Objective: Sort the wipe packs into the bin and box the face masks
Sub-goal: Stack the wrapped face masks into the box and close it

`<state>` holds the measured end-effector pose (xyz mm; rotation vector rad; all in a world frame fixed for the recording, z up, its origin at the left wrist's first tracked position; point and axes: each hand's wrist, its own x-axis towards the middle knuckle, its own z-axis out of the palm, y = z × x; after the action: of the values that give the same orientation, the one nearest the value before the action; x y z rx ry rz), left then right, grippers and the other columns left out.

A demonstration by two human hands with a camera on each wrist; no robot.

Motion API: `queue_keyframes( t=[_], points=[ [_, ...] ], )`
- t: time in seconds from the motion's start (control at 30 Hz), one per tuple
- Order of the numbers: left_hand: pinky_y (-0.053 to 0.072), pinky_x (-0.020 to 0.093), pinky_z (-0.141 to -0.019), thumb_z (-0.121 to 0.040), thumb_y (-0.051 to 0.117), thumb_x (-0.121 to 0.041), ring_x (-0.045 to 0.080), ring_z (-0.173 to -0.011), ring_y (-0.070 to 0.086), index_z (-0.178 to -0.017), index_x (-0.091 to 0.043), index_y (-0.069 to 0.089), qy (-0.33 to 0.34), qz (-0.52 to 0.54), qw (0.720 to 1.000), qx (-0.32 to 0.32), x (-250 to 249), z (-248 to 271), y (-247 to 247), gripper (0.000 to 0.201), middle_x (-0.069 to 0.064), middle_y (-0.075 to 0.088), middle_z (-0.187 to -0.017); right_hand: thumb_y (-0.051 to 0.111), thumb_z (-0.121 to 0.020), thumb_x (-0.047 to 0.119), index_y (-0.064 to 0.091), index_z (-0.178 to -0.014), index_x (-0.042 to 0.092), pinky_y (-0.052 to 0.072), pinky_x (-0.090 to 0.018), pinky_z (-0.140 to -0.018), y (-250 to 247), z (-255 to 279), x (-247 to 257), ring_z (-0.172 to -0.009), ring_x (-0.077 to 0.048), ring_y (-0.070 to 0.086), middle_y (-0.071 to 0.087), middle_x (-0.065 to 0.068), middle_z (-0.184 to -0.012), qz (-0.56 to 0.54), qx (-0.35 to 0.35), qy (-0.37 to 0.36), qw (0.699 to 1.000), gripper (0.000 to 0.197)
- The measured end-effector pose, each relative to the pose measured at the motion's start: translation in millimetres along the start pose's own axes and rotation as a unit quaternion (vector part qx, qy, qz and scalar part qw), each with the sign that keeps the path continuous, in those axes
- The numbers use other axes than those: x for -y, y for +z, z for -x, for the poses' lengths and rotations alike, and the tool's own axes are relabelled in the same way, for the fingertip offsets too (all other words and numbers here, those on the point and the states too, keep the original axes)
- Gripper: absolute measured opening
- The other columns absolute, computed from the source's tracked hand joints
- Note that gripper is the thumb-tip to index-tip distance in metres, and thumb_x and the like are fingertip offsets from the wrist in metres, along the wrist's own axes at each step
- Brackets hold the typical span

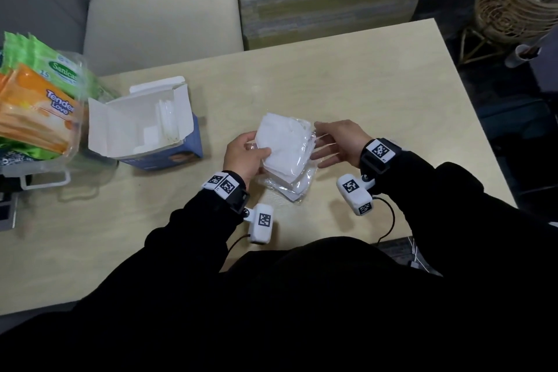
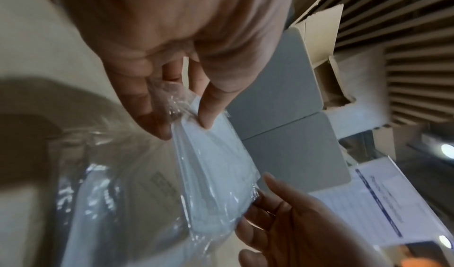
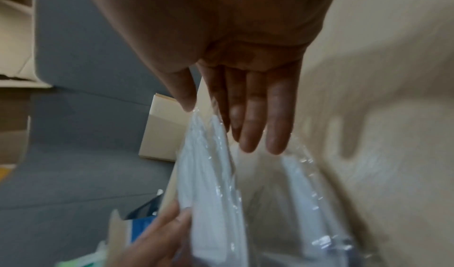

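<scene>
A stack of white face masks (image 1: 285, 145) in clear, crinkled plastic wrappers is held above the middle of the worktop (image 1: 347, 82). The top masks are flat and folded, and the wrappers glint in both wrist views. The left hand (image 1: 244, 154) is closed on the stack's left edge, with the thumb on top and the fingers beneath. The right hand (image 1: 339, 142) is held flat with straight fingers at the right edge of the stack; whether the plastic is actually touched cannot be told. A few more wrapped masks (image 1: 290, 190) are seen lying on the worktop just under the held stack.

To the left, an open blue-and-white mask box (image 1: 145, 130) is set with its flaps up, and some white contents are visible inside. Further left, orange and green wipe packs (image 1: 36, 106) are stacked in a clear bin (image 1: 75, 133). Beyond the worktop, a cream chair (image 1: 163, 15) is pushed in, and a wicker basket (image 1: 516, 0) is seen far right.
</scene>
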<state>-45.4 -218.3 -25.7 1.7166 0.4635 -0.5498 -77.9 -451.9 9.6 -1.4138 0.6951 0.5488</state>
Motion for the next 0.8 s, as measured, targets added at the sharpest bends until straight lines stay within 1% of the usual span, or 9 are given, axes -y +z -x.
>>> queue_keyframes(
  t=[0.07, 0.13, 0.27, 0.43, 0.53, 0.6, 0.67, 0.73, 0.8],
  points=[
    [0.063, 0.045, -0.082, -0.069, 0.082, -0.016, 0.027, -0.096, 0.073, -0.118, -0.031, 0.072, 0.013, -0.064, 0.998, -0.005, 4, 1, 3, 0.052, 0.001, 0.071, -0.105, 0.071, -0.093, 0.035, 0.070, -0.101, 0.000, 0.065, -0.049, -0.067, -3, -3, -10, -0.073, -0.029, 0.069, 0.069, -0.016, -0.092, 0.083, -0.048, 0.001, 0.995, 0.036],
    [0.055, 0.031, -0.091, -0.073, 0.081, -0.016, 0.021, -0.100, 0.068, -0.120, -0.029, 0.071, 0.049, -0.161, 0.986, 0.000, 8, 3, 9, 0.050, -0.005, 0.070, -0.107, 0.080, -0.085, 0.042, 0.067, -0.109, 0.006, 0.065, -0.047, -0.064, -6, -8, -21, -0.081, -0.025, 0.064, 0.065, -0.011, -0.098, 0.139, -0.096, 0.005, 0.986, 0.045],
    [0.046, 0.027, -0.099, -0.078, 0.073, -0.019, 0.024, -0.119, 0.059, -0.128, -0.031, 0.065, 0.065, -0.282, 0.957, -0.008, 21, 0, 24, 0.053, 0.004, 0.056, -0.129, 0.090, -0.076, 0.033, 0.064, -0.113, 0.001, 0.063, -0.060, -0.074, 1, -14, -40, -0.086, -0.031, 0.072, 0.073, -0.017, -0.107, 0.162, -0.009, 0.063, 0.985, 0.054],
    [0.050, 0.031, -0.093, -0.071, 0.079, -0.021, 0.027, -0.119, 0.062, -0.149, -0.017, 0.045, -0.059, -0.257, 0.963, 0.064, 16, -8, 25, 0.085, 0.004, 0.059, -0.139, 0.088, -0.071, 0.009, 0.070, -0.098, 0.007, 0.065, -0.051, -0.072, 21, -25, -55, -0.068, -0.030, 0.072, 0.075, -0.019, -0.089, 0.150, -0.014, 0.020, 0.988, 0.032],
    [0.056, 0.038, -0.070, -0.043, 0.084, -0.023, 0.035, -0.089, 0.071, -0.128, -0.006, 0.059, -0.100, -0.191, 0.973, 0.083, 14, -17, 21, 0.090, 0.019, 0.071, -0.118, 0.088, -0.068, 0.003, 0.065, -0.094, 0.008, 0.058, -0.042, -0.067, 23, -31, -54, -0.074, -0.032, 0.068, 0.071, -0.016, -0.084, 0.100, -0.022, 0.018, 0.995, 0.036],
    [0.060, 0.043, -0.071, -0.043, 0.083, -0.011, 0.035, -0.079, 0.072, -0.108, -0.001, 0.070, -0.115, -0.125, 0.981, 0.093, 10, -16, 19, 0.067, 0.026, 0.074, -0.109, 0.083, -0.072, -0.001, 0.068, -0.095, 0.005, 0.053, -0.041, -0.072, 22, -31, -49, -0.081, -0.032, 0.067, 0.070, -0.015, -0.087, 0.083, -0.001, 0.011, 0.996, 0.028],
    [0.062, 0.042, -0.069, -0.057, 0.076, 0.008, 0.036, -0.088, 0.073, -0.109, -0.004, 0.070, -0.091, -0.070, 0.988, 0.104, 1, -11, 20, 0.054, 0.021, 0.076, -0.109, 0.079, -0.069, -0.004, 0.067, -0.101, 0.002, 0.053, -0.035, -0.071, 22, -29, -41, -0.084, -0.031, 0.067, 0.070, -0.015, -0.091, 0.086, 0.003, -0.031, 0.996, 0.034],
    [0.062, 0.038, -0.065, -0.060, 0.070, 0.017, 0.032, -0.100, 0.072, -0.119, -0.014, 0.064, -0.015, -0.033, 0.995, 0.090, -5, -12, 24, 0.067, 0.012, 0.074, -0.110, 0.076, -0.068, -0.009, 0.062, -0.111, 0.007, 0.056, -0.032, -0.068, 25, -26, -29, -0.084, -0.024, 0.066, 0.068, -0.012, -0.097, 0.097, -0.020, -0.127, 0.987, 0.048],
    [0.064, 0.045, -0.078, -0.056, 0.072, 0.018, 0.031, -0.105, 0.072, -0.123, -0.017, 0.060, 0.056, 0.003, 0.995, 0.079, -8, -13, 29, 0.077, 0.011, 0.074, -0.112, 0.078, -0.065, -0.005, 0.054, -0.122, 0.013, 0.055, -0.029, -0.076, 27, -25, -20, -0.090, -0.013, 0.063, 0.062, -0.010, -0.112, 0.102, -0.037, -0.223, 0.969, 0.065]
  ],
)
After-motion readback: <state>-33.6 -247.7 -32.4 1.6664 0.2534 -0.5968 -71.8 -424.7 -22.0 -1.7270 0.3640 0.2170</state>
